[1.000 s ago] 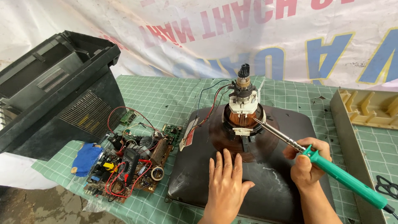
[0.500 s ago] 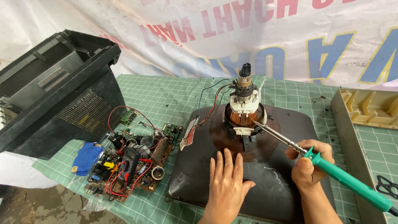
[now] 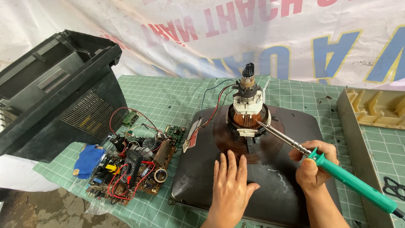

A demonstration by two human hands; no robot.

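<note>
A black picture tube lies face down on the green grid mat, its neck with a copper-wound yoke pointing up. My left hand rests flat with fingers spread on the tube's back, just below the yoke. My right hand grips a soldering iron with a teal handle. Its metal tip touches the white collar at the right side of the yoke. Red and black wires run from the neck toward the left.
A circuit board with a small meter and red leads lies left of the tube, next to a blue cloth. A black set housing stands at far left. A beige plastic frame sits at right. A banner hangs behind.
The soldering iron tip has stayed at the yoke collar while my right hand shifted slightly. My left hand has not moved.
</note>
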